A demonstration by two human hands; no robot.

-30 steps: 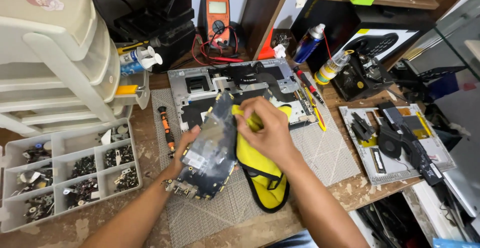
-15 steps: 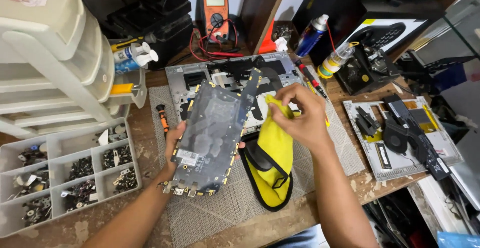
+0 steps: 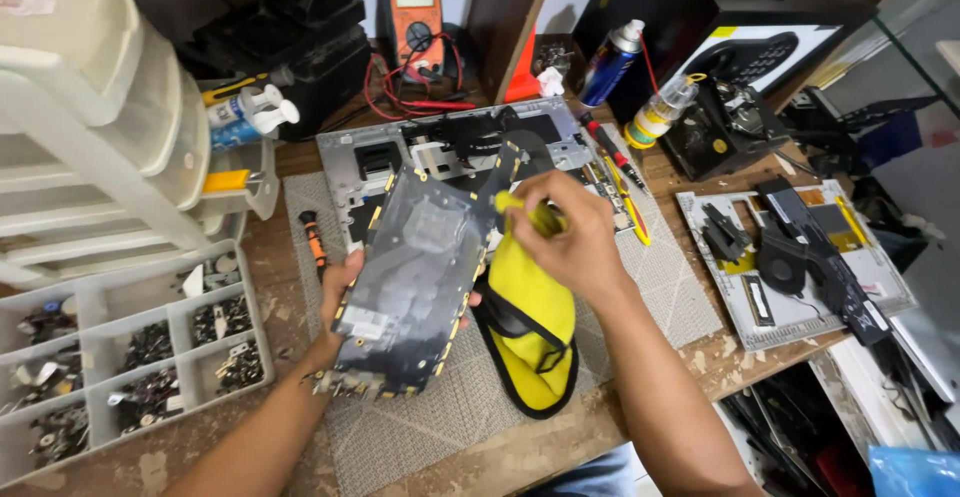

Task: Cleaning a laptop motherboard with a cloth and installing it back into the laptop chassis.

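At the left sat a tray of sorted screws [image 3: 130, 352]. The left hand [image 3: 338, 292], fingers curled round its lower edge, held the dark circuit board [image 3: 415, 282] tilted up over the grey mat [image 3: 480, 407]. The right hand [image 3: 570, 237] pinched a yellow cloth [image 3: 530, 307] shut at the board's top right corner. Wiping looked partway done; the gutted laptop base [image 3: 450, 147] behind and the fan parts [image 3: 790, 252] to the right lay unassembled. The board's underside was hidden, its cleanliness hard to judge.
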